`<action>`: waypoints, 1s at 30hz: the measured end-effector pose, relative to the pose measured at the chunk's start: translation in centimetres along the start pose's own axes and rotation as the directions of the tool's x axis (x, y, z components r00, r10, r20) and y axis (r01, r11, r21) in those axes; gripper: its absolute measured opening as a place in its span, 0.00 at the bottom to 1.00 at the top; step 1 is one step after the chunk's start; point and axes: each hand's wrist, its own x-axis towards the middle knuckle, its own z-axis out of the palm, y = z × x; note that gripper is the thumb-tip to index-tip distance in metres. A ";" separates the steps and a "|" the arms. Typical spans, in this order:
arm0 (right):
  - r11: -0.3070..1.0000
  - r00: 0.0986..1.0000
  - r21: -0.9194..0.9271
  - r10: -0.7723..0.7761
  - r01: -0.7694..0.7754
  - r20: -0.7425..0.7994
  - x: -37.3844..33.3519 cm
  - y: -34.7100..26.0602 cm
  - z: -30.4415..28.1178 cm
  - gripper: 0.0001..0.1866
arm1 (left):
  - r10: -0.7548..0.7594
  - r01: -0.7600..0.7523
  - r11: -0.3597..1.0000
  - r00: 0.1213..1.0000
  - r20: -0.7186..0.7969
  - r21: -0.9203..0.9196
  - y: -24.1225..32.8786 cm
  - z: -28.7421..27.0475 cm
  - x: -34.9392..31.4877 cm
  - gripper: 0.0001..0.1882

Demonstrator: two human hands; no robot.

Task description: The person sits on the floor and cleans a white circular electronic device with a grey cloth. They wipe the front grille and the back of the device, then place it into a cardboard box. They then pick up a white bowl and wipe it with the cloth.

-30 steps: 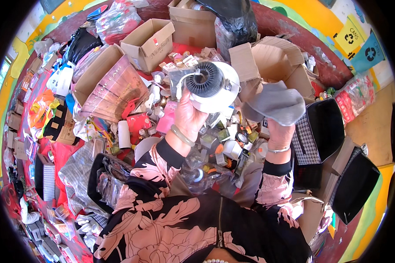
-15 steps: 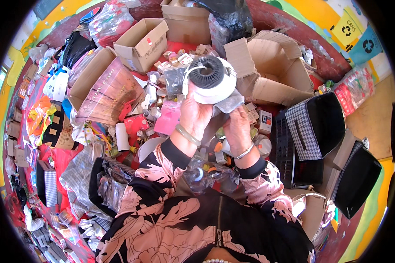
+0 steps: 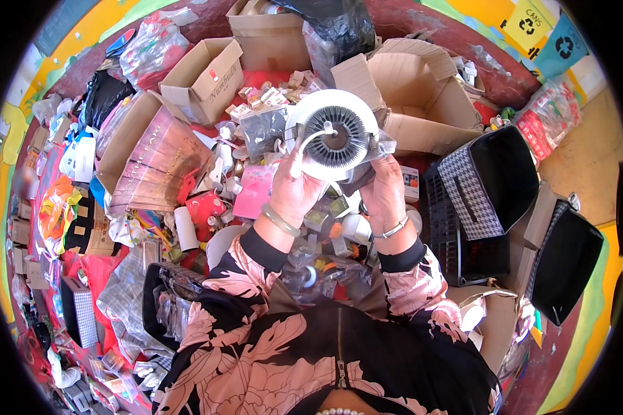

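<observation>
In front of me I hold up a white round downlight [image 3: 356,114] with a dark finned heat sink and a short white cable, its finned back facing me. My left hand [image 3: 299,183] grips its near-left rim, fingers closed on it. My right hand [image 3: 384,187] is closed at the near-right rim, around a greyish, crumpled cloth-like piece [image 3: 383,146] pressed against the lamp; its fingertips are partly hidden. Beneath my hands lie a pink box [image 3: 254,195], a white paper roll [image 3: 185,228] and several small boxes and bulbs.
Open cardboard boxes [image 3: 204,79] stand at the back, with a large one [image 3: 422,97] at back right. Houndstooth-patterned black bins [image 3: 488,183] and a black crate [image 3: 450,228] are at my right. A tall tapered carton [image 3: 156,162] stands left, and a black bin [image 3: 163,304] sits near my left elbow.
The downlight has tilted so that its finned back now faces me more squarely. My right hand has moved up to its right rim with the greyish piece. My view has shifted slightly.
</observation>
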 end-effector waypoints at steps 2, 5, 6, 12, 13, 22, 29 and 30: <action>1.000 0.996 0.017 0.018 -0.017 -0.085 0.1 -0.2 0.1 0.12 | 0.024 -0.020 0.999 0.993 -0.117 0.037 -0.2 -0.3 0.5 0.17; 0.999 0.989 0.054 0.006 0.002 -0.150 1.1 -0.9 -1.8 0.12 | 0.014 0.091 0.937 0.955 -0.297 0.338 0.4 -0.8 0.7 0.14; 0.999 0.979 0.026 -0.033 0.039 -0.201 1.4 -1.4 -2.4 0.12 | 0.090 0.058 0.933 0.918 -0.387 0.355 0.4 -1.5 0.8 0.10; 0.918 0.889 -0.251 -0.370 0.306 -0.270 1.4 -2.2 -2.7 0.10 | 0.273 -0.026 0.839 0.884 -0.380 0.543 0.6 -0.8 0.3 0.16; 0.857 0.868 -0.384 -0.445 0.342 -0.220 1.4 -2.1 -2.8 0.09 | 0.253 -0.011 0.804 0.911 -0.326 0.595 0.1 0.2 0.1 0.19; -0.247 0.631 -0.704 -0.317 0.666 0.708 -1.7 0.7 0.5 0.10 | -0.047 0.086 0.981 0.975 -0.215 0.176 -0.5 0.4 0.1 0.40; 0.084 0.683 -0.678 -0.097 0.730 0.724 -2.8 0.2 0.4 0.20 | -0.040 0.031 0.999 0.957 -0.287 -0.035 2.0 1.1 0.3 0.27; 0.329 0.797 -0.726 -0.232 0.604 0.558 -3.0 0.2 -0.3 0.19 | 0.021 -0.028 0.999 0.978 -0.206 -0.030 2.5 0.9 -0.1 0.22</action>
